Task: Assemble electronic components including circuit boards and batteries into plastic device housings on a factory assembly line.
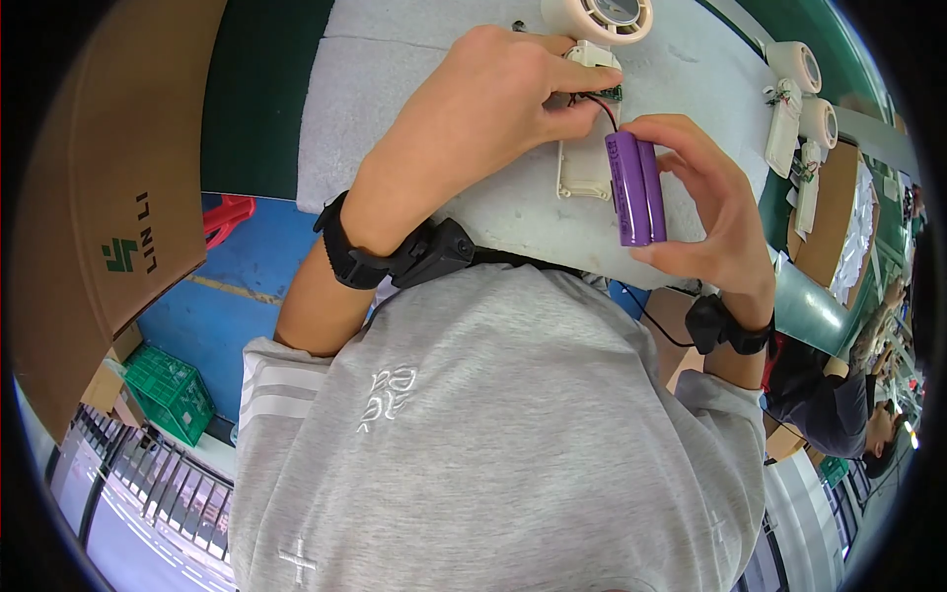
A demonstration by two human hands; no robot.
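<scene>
A purple battery pack of two cylindrical cells side by side is upright between the thumb and fingers of my right hand. Red and black wires run from its top to a small green circuit board. My left hand pinches that board, index finger above and thumb below; its other fingers are curled out of sight. Under them lies the open cream handle shell of a small handheld fan, partly covered by my hand. The round fan head is at the far end, cut off by the picture's edge.
A pale mat covers the worktop. More opened fans lie at the right, near a cardboard box with white wrapping. A large carton stands left, a green crate below it. Another person is at the far right.
</scene>
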